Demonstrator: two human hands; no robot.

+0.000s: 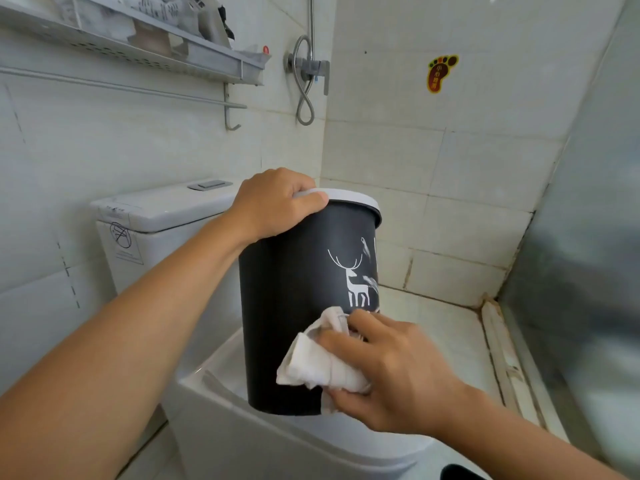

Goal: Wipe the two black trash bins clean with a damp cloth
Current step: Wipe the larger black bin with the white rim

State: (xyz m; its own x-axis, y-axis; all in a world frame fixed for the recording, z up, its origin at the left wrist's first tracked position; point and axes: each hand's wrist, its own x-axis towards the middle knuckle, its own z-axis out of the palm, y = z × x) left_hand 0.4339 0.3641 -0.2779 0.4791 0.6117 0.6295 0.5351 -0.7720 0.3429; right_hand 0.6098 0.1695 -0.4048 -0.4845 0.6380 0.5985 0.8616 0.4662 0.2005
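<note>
Bin stands tall above the toilet lid, rim up. Left hand curls over the rim. Right hand pinches the white cloth against its side.

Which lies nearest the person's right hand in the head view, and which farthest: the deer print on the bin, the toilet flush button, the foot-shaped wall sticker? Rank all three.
From the right hand, holding the white cloth:
1. Deer print, just above it on the black bin.
2. Toilet flush button, up and left on the tank lid.
3. Foot-shaped sticker, high on the far wall.
</note>
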